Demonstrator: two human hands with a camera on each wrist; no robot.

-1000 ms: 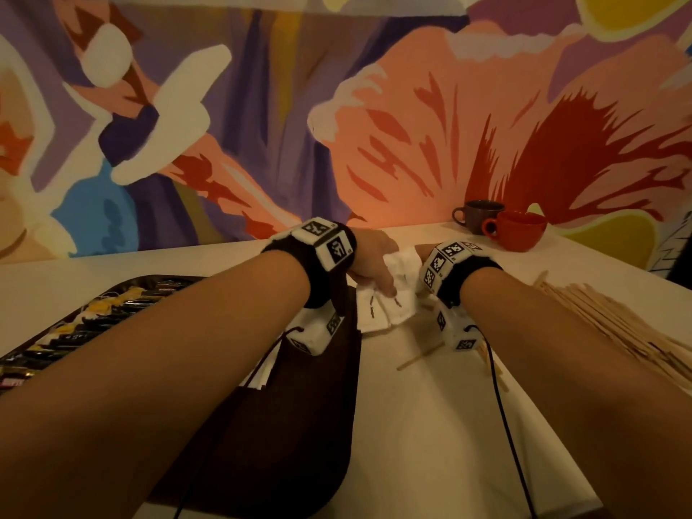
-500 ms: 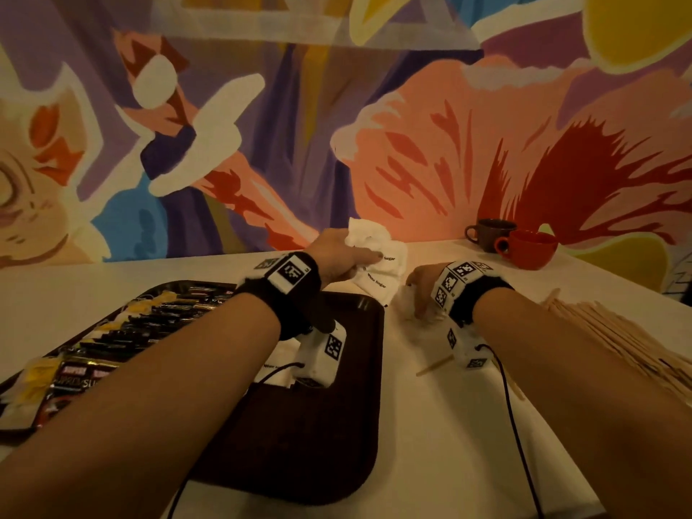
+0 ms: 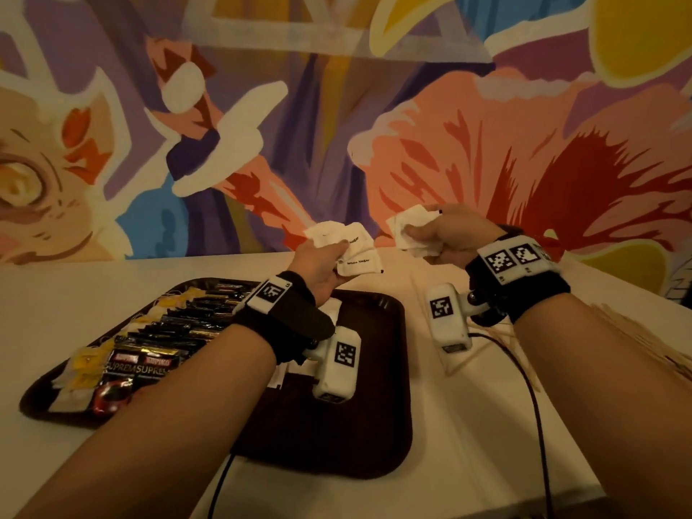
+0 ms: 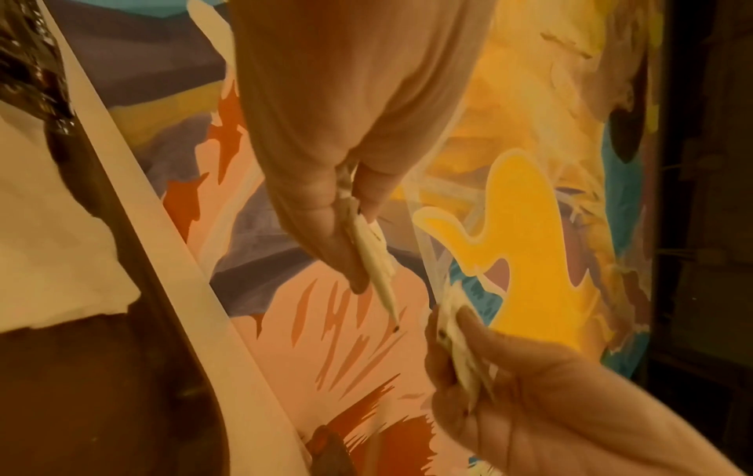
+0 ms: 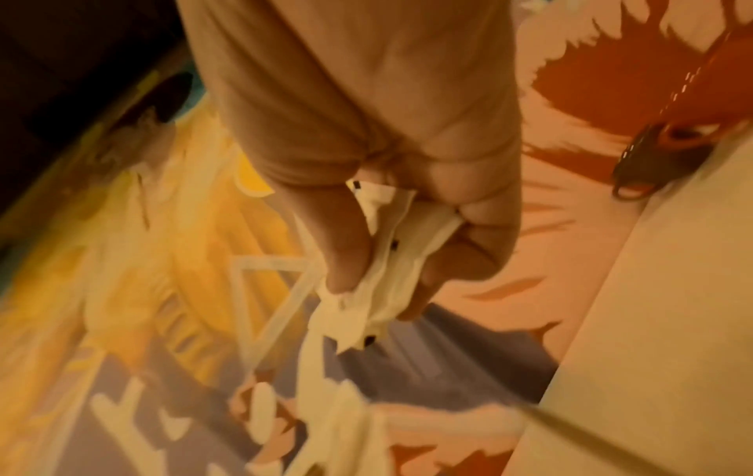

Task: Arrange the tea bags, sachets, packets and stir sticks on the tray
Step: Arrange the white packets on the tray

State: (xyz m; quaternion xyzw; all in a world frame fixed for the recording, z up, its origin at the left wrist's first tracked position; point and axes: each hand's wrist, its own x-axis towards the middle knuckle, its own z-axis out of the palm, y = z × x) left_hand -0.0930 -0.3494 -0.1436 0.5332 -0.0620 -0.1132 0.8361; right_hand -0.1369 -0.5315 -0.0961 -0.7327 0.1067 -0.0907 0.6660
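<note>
Above the tray's (image 3: 393,368) far edge, both hands pinch sugar packets, left hand (image 3: 322,264) and right hand (image 3: 449,237), probably to lay beside its sachets (image 3: 157,350).

head view: high, behind both forearms, facing forward and down over the tray (image 3: 389,312) toward the mural wall (image 3: 337,106) at 12 o'clock. left wrist view: close behind the left hand (image 4: 326,145), facing the mural; right hand (image 4: 529,402) at 5 o'clock. right wrist view: close, blurred, apparently facing the same wall. all share the mural.
</note>
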